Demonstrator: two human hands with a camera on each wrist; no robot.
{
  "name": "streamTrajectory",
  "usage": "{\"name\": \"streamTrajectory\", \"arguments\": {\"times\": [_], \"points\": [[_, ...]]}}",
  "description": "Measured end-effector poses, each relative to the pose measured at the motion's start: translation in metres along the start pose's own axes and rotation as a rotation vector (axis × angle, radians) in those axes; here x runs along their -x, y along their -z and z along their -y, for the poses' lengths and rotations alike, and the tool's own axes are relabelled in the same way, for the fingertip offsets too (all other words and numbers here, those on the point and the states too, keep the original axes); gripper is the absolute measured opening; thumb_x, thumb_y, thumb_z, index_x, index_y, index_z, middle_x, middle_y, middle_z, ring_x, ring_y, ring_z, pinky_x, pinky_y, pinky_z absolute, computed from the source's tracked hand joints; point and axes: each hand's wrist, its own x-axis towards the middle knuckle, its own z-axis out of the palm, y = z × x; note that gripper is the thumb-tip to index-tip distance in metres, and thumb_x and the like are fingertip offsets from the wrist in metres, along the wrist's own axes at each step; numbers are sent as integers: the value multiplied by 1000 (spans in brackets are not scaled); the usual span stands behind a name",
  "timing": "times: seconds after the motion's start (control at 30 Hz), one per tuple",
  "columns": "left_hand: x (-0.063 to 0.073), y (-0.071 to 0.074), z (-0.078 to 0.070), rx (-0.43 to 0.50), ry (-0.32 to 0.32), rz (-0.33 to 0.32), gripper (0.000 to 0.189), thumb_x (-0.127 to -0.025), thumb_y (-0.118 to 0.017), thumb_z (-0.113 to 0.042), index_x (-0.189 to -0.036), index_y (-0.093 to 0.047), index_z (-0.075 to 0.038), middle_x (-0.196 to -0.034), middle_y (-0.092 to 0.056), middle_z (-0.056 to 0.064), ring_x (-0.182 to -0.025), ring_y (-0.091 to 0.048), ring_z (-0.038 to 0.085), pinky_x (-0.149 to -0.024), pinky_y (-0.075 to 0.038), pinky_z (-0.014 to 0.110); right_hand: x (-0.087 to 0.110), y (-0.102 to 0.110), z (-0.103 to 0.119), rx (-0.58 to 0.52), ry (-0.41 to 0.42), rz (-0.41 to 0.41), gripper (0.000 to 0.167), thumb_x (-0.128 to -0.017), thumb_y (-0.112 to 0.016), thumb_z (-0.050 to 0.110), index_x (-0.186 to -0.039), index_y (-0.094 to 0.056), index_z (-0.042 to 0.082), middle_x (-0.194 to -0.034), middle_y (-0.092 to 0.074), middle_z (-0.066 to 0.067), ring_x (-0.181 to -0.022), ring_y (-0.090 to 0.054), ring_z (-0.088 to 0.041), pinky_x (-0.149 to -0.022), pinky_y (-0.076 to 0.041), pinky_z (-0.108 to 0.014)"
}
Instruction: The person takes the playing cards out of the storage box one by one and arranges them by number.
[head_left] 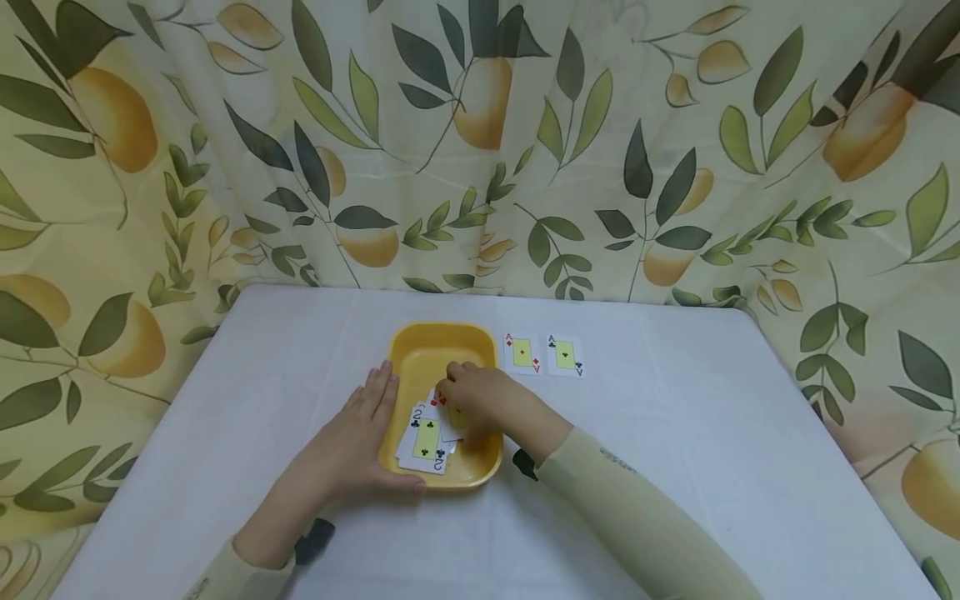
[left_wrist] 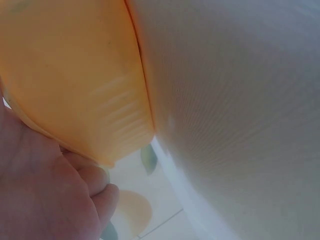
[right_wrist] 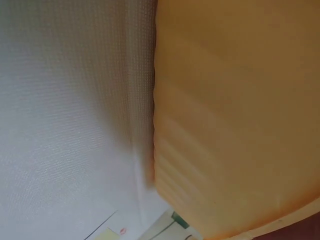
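Observation:
A yellow plastic tray [head_left: 442, 333] stands on the table in the head view, with several playing cards in its near left part. On top of these lies a two of clubs [head_left: 416, 446]. My left hand [head_left: 356, 442] rests along the tray's left rim, fingers nearly straight and thumb at the near edge. Reaching over the right rim, my right hand [head_left: 480, 400] has curled fingers and pinches a playing card [head_left: 452, 432] with red marks. That card is partly hidden by the hand. Both wrist views show mainly the tray's outer wall [left_wrist: 75, 75] [right_wrist: 235, 110].
Right of the tray, an ace of diamonds [head_left: 522, 354] and an ace of clubs [head_left: 565, 357] lie face up, side by side. A white cloth [head_left: 675, 450] covers the table. Behind it hangs a fruit-patterned curtain [head_left: 525, 167].

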Motion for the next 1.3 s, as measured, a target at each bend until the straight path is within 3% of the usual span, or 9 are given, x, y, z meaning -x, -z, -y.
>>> {"name": "streamTrajectory", "arguments": {"times": [0.13,0.4,0.53,0.73,1.0,1.3], "points": [[-1,-2,0,5,-7,0,148,-58,-62,-93,-159,-8,1,-168,1,15,-155,-3,30,-124,-18,47,0,0,-2,-22,-5,-8,69,-72,-87,31,-133,-58,19,-111,-50,1,-99,-48,-17,-92,-52,-29],[-2,-3,0,-5,-10,-4,148,-58,-61,-94,-159,-7,-1,-168,2,14,-155,-3,29,-124,-18,47,-8,-3,-4,-25,-33,-16,80,-65,-91,39,-134,-57,18,-112,-52,0,-100,-47,-18,-93,-50,-31],[-1,-2,0,2,-12,-7,147,-58,-62,-92,-159,-7,0,-168,1,14,-155,-4,30,-124,-19,48,-14,-1,-3,-18,-60,-14,88,-61,-92,47,-134,-56,14,-118,-52,-2,-104,-46,-19,-100,-48,-34],[-1,-2,-1,5,-15,-6,147,-59,-63,-91,-159,-7,0,-168,1,14,-155,-4,30,-124,-19,48,-16,0,-3,-58,-60,-18,93,-59,-94,45,-137,-53,14,-126,-52,-3,-111,-46,-19,-107,-46,-33],[-3,-3,-1,-3,-18,-3,146,-59,-61,-93,-159,-6,-1,-168,3,13,-155,-2,30,-124,-18,47,-5,4,-7,-138,-35,-82,100,-60,-94,43,-144,-49,14,-133,-50,-4,-118,-46,-20,-109,-45,-35],[-1,-3,0,-1,-15,-5,148,-58,-62,-93,-159,-8,1,-168,1,15,-155,-5,32,-123,-19,49,16,17,-11,-240,-13,-198,98,-64,-91,48,-145,-48,12,-131,-50,-3,-115,-47,-17,-105,-48,-32]]}}
